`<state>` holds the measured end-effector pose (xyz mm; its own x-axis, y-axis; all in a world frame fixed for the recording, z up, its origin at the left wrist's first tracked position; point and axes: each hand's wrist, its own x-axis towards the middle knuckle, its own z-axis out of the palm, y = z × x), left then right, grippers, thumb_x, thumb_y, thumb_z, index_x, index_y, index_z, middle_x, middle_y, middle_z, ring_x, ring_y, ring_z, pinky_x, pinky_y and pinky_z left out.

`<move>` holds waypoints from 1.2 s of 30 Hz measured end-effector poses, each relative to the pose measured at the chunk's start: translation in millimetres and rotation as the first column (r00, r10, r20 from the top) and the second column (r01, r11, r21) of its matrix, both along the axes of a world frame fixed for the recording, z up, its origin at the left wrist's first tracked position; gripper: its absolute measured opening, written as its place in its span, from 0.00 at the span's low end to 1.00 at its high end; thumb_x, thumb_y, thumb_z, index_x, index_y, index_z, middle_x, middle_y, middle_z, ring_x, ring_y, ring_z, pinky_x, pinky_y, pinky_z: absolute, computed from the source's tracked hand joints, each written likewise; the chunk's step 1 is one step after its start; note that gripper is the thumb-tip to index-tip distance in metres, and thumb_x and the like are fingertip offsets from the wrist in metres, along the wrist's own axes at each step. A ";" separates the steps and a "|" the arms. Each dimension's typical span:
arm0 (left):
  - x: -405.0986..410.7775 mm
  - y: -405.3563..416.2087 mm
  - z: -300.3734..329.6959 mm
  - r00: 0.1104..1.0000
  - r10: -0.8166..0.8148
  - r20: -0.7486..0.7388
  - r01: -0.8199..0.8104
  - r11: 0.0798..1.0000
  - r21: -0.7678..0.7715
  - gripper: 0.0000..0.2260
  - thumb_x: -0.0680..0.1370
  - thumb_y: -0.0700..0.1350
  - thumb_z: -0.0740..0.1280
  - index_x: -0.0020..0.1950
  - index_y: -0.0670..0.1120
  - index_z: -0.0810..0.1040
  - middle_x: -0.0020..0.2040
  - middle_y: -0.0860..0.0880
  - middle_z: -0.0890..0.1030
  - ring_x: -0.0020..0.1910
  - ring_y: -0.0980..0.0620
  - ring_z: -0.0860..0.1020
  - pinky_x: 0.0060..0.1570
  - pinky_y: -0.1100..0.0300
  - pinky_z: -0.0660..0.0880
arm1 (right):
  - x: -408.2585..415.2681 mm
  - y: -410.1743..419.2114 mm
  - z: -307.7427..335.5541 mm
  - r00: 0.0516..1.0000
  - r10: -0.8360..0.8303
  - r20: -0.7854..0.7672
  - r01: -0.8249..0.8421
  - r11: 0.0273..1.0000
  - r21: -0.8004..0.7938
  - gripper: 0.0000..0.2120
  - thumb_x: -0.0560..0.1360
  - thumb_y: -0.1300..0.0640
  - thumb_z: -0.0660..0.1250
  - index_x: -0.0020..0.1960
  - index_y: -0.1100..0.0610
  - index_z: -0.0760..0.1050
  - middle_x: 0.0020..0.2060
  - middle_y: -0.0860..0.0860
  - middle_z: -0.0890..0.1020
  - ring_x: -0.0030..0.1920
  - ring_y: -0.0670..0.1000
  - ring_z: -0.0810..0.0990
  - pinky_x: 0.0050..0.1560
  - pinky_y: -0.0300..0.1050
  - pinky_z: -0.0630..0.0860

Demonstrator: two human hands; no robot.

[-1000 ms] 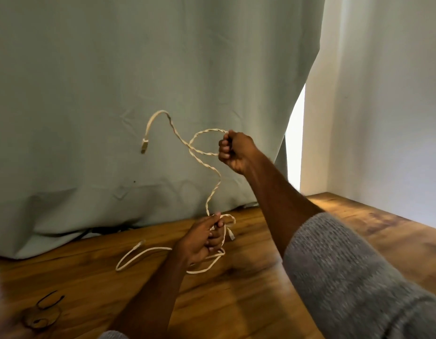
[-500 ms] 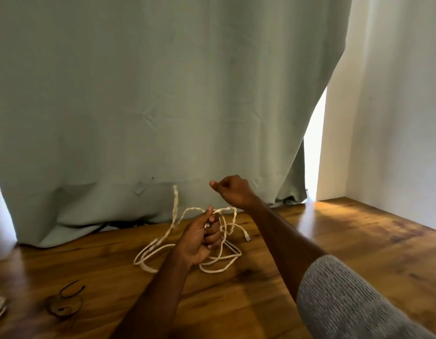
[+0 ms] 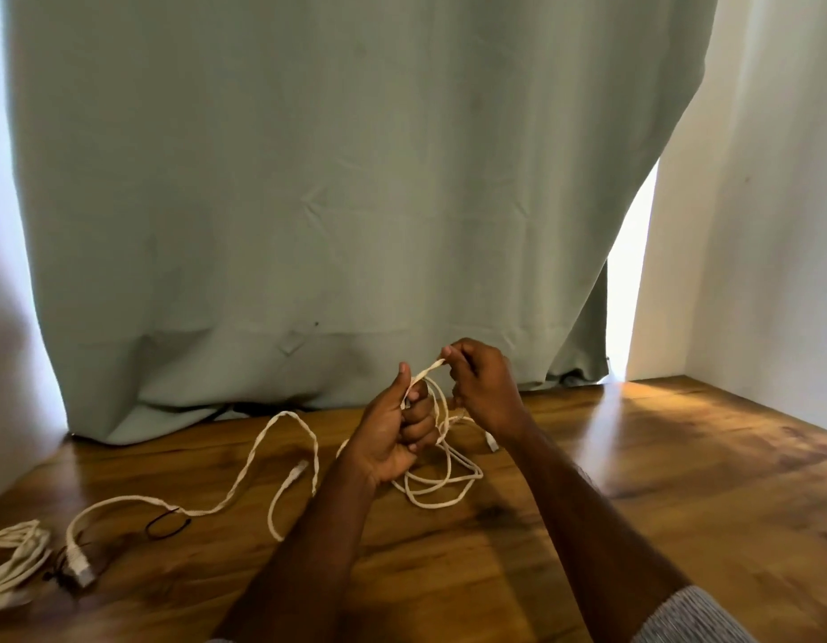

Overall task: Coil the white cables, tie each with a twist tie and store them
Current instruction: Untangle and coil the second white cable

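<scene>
A white braided cable (image 3: 442, 485) lies in loose loops on the wooden table (image 3: 634, 480). My left hand (image 3: 393, 433) is closed around a stretch of it just above the table. My right hand (image 3: 483, 387) pinches the same cable a short way further along, the strand taut between both hands. A long tail of white cable (image 3: 244, 475) snakes off to the left and ends in a white plug (image 3: 80, 568). Another bundle of white cable (image 3: 12, 559) lies at the left edge. Dark twist ties (image 3: 168, 526) rest beside the tail.
A pale green curtain (image 3: 333, 201) hangs right behind the table and pools on its back edge. A white wall (image 3: 773, 225) closes the right side. Bright light comes through the gap (image 3: 629, 290) between curtain and wall.
My right hand has come down from high in front of the curtain to my left hand's level. The raised cable has dropped onto the table. The view has shifted left.
</scene>
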<state>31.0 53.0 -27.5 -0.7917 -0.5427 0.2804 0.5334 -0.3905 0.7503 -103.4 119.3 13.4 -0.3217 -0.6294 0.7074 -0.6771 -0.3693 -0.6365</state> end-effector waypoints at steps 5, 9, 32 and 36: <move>7.1 0.2 0.6 0.997 -0.064 -0.038 0.065 0.997 0.036 0.20 0.80 0.59 0.57 0.34 0.47 0.71 0.21 0.54 0.60 0.20 0.57 0.51 0.21 0.64 0.53 | -1.2 -2.6 1.7 0.995 0.084 -0.054 -0.080 0.994 0.073 0.11 0.82 0.51 0.65 0.48 0.54 0.83 0.28 0.39 0.78 0.28 0.41 0.73 0.33 0.43 0.68; 8.6 -3.0 -0.8 0.993 -0.099 -0.072 0.104 0.992 0.070 0.21 0.81 0.59 0.56 0.36 0.47 0.71 0.24 0.53 0.56 0.20 0.57 0.52 0.20 0.65 0.54 | 1.2 -5.2 -11.0 0.976 0.205 0.069 -0.215 0.959 0.184 0.14 0.85 0.52 0.59 0.56 0.54 0.82 0.38 0.51 0.83 0.30 0.45 0.76 0.33 0.44 0.72; 77.7 -18.9 -11.4 0.998 0.023 0.064 -0.025 0.999 0.025 0.24 0.79 0.60 0.56 0.34 0.45 0.75 0.18 0.54 0.61 0.14 0.59 0.58 0.19 0.67 0.53 | 66.7 -27.0 -35.5 0.959 0.229 0.167 -0.264 0.934 0.239 0.14 0.84 0.55 0.61 0.46 0.55 0.83 0.30 0.43 0.82 0.29 0.38 0.78 0.32 0.30 0.70; 80.8 -24.1 -9.2 0.981 -0.117 -0.157 0.120 0.993 0.006 0.18 0.80 0.52 0.64 0.46 0.37 0.80 0.24 0.53 0.59 0.19 0.57 0.55 0.21 0.64 0.59 | 81.8 -20.3 -33.3 0.856 0.331 0.398 -0.444 0.864 0.237 0.15 0.85 0.60 0.56 0.50 0.63 0.81 0.28 0.48 0.81 0.26 0.43 0.77 0.26 0.33 0.70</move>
<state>111.7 28.9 -36.7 -0.7977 -0.4528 0.3983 0.5929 -0.4686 0.6549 -21.6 99.0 -19.9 -0.1837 -0.9186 0.3498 -0.2465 -0.3014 -0.9211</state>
